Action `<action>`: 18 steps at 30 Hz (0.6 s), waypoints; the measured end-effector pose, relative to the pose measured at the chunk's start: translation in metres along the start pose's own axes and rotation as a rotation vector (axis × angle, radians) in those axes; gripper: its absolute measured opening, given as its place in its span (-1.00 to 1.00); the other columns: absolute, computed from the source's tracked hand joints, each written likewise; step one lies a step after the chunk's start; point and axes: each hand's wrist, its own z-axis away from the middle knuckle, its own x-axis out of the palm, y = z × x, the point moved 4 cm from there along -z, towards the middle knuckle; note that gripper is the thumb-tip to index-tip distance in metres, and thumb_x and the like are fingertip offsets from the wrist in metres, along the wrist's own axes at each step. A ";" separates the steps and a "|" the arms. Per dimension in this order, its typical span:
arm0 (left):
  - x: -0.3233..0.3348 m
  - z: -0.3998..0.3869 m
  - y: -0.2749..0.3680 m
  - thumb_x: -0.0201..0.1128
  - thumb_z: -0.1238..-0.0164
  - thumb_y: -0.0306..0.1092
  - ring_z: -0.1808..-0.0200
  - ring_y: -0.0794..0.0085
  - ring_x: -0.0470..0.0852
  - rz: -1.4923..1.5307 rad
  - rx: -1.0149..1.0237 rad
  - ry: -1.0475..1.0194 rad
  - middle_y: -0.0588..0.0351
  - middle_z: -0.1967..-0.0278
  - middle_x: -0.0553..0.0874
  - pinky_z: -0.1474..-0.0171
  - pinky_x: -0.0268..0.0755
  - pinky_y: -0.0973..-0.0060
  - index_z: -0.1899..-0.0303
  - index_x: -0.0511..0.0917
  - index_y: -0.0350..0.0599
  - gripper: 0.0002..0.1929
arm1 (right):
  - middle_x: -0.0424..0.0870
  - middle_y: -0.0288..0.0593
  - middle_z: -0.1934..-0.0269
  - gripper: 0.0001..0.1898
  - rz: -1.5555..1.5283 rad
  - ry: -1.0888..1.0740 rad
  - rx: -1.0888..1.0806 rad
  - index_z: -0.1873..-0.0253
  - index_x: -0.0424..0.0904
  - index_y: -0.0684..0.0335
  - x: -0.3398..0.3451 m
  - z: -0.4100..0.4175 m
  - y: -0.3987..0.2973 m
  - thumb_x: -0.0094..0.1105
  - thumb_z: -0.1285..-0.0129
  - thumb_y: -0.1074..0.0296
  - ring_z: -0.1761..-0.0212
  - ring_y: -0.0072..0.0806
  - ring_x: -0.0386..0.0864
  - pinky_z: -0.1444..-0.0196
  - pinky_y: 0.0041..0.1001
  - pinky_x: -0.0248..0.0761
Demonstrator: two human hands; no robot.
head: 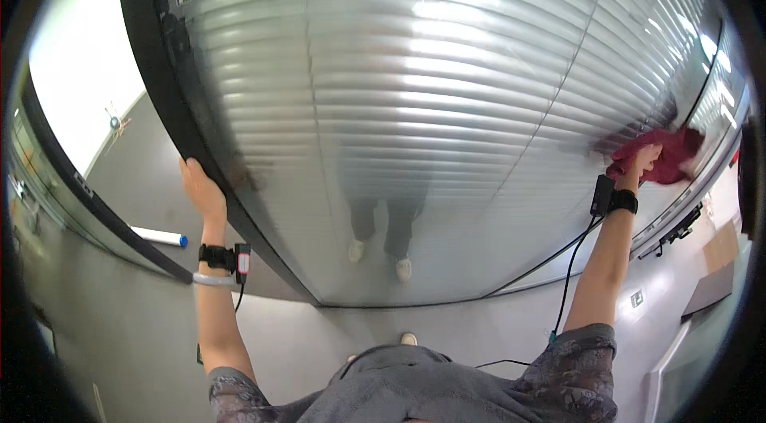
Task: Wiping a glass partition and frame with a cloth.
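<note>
Before me stands a large glass panel (383, 183) with closed horizontal blinds (443, 76) showing through it. At its left edge my left hand (203, 191) is on the black door frame (179, 100), its fingers along the outer edge. Far to the right, my right hand (645, 161) presses a crumpled dark red cloth (673, 153) against the glass; the cloth's edges are blurred. Both wrists carry a black strap with a small cabled device. My legs and pale shoes are mirrored in the lower glass.
Left of the frame is an opening onto grey floor, with a white tube with a blue end cap (158, 236) lying there. A second black-framed glass panel (102, 201) stands further left. Black cables (568, 285) hang from my right wrist. A brown box (720, 246) stands at the far right.
</note>
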 end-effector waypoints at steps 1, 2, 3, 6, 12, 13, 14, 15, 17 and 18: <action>-0.001 -0.001 0.000 -0.25 -0.46 -0.18 -0.02 -0.10 0.46 -0.030 -0.033 -0.042 -0.33 0.06 0.53 -0.10 0.23 0.25 -0.05 0.37 -0.46 -0.54 | 0.23 -0.20 -0.33 -0.47 0.034 -0.018 0.036 -0.35 0.15 -0.06 0.001 0.007 0.003 -0.30 -0.34 -0.07 -0.30 0.01 0.19 -0.17 0.12 0.13; 0.002 0.000 -0.001 -0.25 -0.46 -0.18 -0.02 -0.10 0.46 -0.042 -0.043 -0.046 -0.33 0.06 0.53 -0.10 0.23 0.25 -0.05 0.37 -0.46 -0.54 | 0.24 -0.10 -0.32 -0.48 0.069 -0.032 0.071 -0.32 0.22 0.06 0.000 0.011 0.004 -0.28 -0.33 -0.01 -0.31 -0.06 0.19 -0.20 0.02 0.18; 0.006 0.001 -0.004 -0.26 -0.46 -0.18 -0.01 -0.09 0.46 -0.022 -0.055 -0.045 -0.33 0.06 0.54 -0.09 0.23 0.25 -0.05 0.37 -0.45 -0.55 | 0.29 -0.03 -0.27 -0.51 0.127 -0.022 0.049 -0.26 0.29 0.12 -0.002 0.013 0.001 -0.25 -0.31 0.02 -0.28 0.01 0.23 -0.17 0.03 0.21; 0.002 -0.001 0.006 -0.27 -0.47 -0.18 -0.01 -0.09 0.47 -0.026 -0.030 -0.043 -0.33 0.06 0.54 -0.09 0.23 0.26 -0.06 0.36 -0.45 -0.54 | 0.42 0.19 -0.13 -0.57 1.037 0.136 -0.439 -0.06 0.48 0.29 -0.007 0.118 -0.102 -0.16 -0.25 0.12 -0.17 0.21 0.32 -0.09 0.05 0.28; -0.008 0.000 -0.017 -0.23 -0.46 -0.20 0.15 -0.08 0.49 -0.052 0.107 0.064 -0.24 0.23 0.57 0.05 0.29 0.25 0.09 0.42 -0.39 -0.62 | 0.59 0.18 0.09 -0.63 0.173 -0.837 -1.385 0.01 0.59 0.14 -0.143 0.426 -0.312 0.02 -0.12 0.16 0.05 0.09 0.53 0.07 0.21 0.29; -0.005 0.000 -0.018 -0.23 -0.46 -0.20 0.15 -0.08 0.49 -0.052 0.108 0.064 -0.24 0.23 0.57 0.05 0.29 0.25 0.09 0.42 -0.39 -0.62 | 0.64 -0.03 0.19 -0.67 0.062 -1.206 -1.409 0.03 0.59 0.06 -0.158 0.458 -0.329 0.02 -0.13 0.17 0.21 -0.18 0.61 0.21 -0.04 0.43; 0.000 0.000 -0.016 -0.23 -0.46 -0.21 0.16 -0.09 0.49 -0.086 0.055 -0.049 -0.24 0.23 0.57 0.05 0.29 0.22 0.09 0.42 -0.39 -0.62 | 0.63 -0.11 0.15 -0.68 -0.147 -1.298 -1.535 0.00 0.57 -0.01 -0.167 0.489 -0.333 -0.02 -0.18 0.13 0.32 -0.22 0.62 0.32 -0.15 0.44; 0.010 0.003 -0.014 -0.22 -0.46 -0.21 0.17 -0.10 0.49 -0.107 -0.001 -0.167 -0.23 0.24 0.57 0.06 0.30 0.20 0.09 0.42 -0.40 -0.62 | 0.52 -0.05 -0.07 -0.60 -0.288 -1.292 -1.661 -0.12 0.46 0.10 -0.160 0.522 -0.319 -0.08 -0.25 0.11 0.06 -0.25 0.58 0.08 -0.13 0.43; 0.007 0.005 -0.020 -0.14 -0.39 -0.28 0.18 -0.11 0.49 -0.142 0.368 -0.172 -0.22 0.21 0.55 0.11 0.34 0.20 0.17 0.42 -0.40 -0.69 | 0.38 -0.12 -0.20 -0.56 -0.713 -1.637 -1.348 -0.22 0.33 0.16 -0.156 0.546 -0.277 -0.02 -0.26 0.22 -0.13 -0.32 0.40 -0.14 -0.25 0.24; 0.021 0.009 -0.007 -0.11 -0.35 -0.34 0.19 -0.11 0.49 -0.100 0.224 -0.108 -0.22 0.19 0.54 0.13 0.36 0.20 0.22 0.42 -0.39 -0.74 | 0.24 -0.18 -0.32 -0.47 -1.077 -1.916 -0.940 -0.32 0.19 0.23 -0.150 0.542 -0.256 0.05 -0.27 0.34 -0.33 -0.39 0.22 -0.36 -0.37 0.04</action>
